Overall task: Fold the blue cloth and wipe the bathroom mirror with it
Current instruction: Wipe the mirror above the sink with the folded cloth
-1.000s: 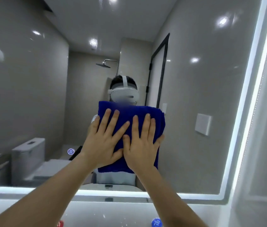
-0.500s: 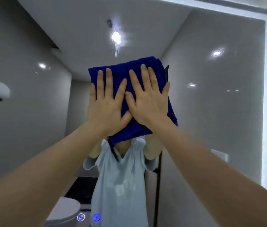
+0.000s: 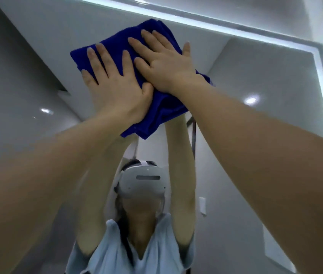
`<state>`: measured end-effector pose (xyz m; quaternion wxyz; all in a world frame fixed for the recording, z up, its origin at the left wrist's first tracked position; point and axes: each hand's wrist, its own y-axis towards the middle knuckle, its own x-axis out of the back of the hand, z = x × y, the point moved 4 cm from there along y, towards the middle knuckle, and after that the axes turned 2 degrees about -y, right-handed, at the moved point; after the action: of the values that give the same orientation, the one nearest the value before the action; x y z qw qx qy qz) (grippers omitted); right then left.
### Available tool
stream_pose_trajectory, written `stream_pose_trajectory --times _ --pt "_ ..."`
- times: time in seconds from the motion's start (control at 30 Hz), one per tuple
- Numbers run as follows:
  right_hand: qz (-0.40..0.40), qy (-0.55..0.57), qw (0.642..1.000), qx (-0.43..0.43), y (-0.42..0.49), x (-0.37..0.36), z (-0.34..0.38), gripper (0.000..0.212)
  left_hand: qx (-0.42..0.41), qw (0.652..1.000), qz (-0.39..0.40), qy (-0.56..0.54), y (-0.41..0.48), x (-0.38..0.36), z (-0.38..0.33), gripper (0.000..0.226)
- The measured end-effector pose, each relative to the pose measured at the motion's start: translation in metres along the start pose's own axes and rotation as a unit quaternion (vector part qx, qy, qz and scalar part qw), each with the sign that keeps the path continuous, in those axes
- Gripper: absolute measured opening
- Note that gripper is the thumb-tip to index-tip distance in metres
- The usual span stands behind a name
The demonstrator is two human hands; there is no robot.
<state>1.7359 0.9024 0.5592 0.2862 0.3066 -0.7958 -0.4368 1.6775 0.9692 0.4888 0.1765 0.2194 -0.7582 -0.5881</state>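
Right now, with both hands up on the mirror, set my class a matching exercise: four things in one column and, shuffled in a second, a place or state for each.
Column one
1. blue cloth
2. left hand
3. right hand
4. light strip

Column two
A. glowing along the top edge of the mirror
B. spread flat on the cloth's left part
C. folded and pressed against the glass
D. spread flat on the cloth's right part, higher up

Pairs: 1-C, 2-B, 3-D, 4-A.
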Motion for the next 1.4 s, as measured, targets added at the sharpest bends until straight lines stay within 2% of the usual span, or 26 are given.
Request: stream_pose_trajectory --times 0.27,0.4,0.87,1.4 --pt "-0.019 0.024 0.992 -0.123 -0.036 0.006 -0.085 0.049 -0.117 0.993 0.014 -0.014 0.013 -0.016 -0.079 0.069" --pt "-0.014 0.025 0.988 -0.151 -0.061 0.007 -0.11 0.05 -0.149 0.989 0.018 -0.018 0.006 -0.023 -0.108 0.07" --pt "-0.013 0.071 0.95 -0.304 -0.184 0.003 -0.198 0.05 -0.296 0.952 0.041 -0.06 -0.06 -0.056 -0.226 0.069" --pt "-0.024 0.071 0.91 -0.407 -0.3 -0.012 -0.217 0.05 -0.393 0.912 0.091 -0.08 -0.145 -0.069 -0.277 0.064"
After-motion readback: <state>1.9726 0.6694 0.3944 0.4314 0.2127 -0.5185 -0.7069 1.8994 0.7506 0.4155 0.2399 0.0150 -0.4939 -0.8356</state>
